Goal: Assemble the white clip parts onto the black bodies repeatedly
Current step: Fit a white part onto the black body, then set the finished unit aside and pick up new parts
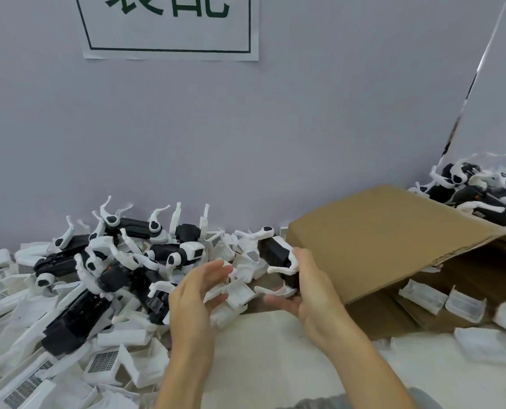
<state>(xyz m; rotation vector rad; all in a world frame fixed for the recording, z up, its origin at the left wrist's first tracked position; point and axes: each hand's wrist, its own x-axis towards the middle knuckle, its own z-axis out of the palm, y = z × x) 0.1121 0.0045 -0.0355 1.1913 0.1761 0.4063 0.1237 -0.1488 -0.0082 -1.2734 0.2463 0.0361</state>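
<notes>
My right hand (308,286) grips a black body (277,255) with white legs, held up above the table's middle. My left hand (197,293) is beside it with fingers nearly straight, touching a white clip part (237,293) that lies against its fingertips. A pile of black bodies with white legs (113,261) lies at the left against the wall. Loose white clip parts (104,361) cover the table at the lower left.
An open cardboard box (393,240) lies on its side at the right, with white parts (440,299) inside it. More black-and-white bodies (479,193) are heaped behind it. A grey wall with a paper sign (169,28) stands close behind.
</notes>
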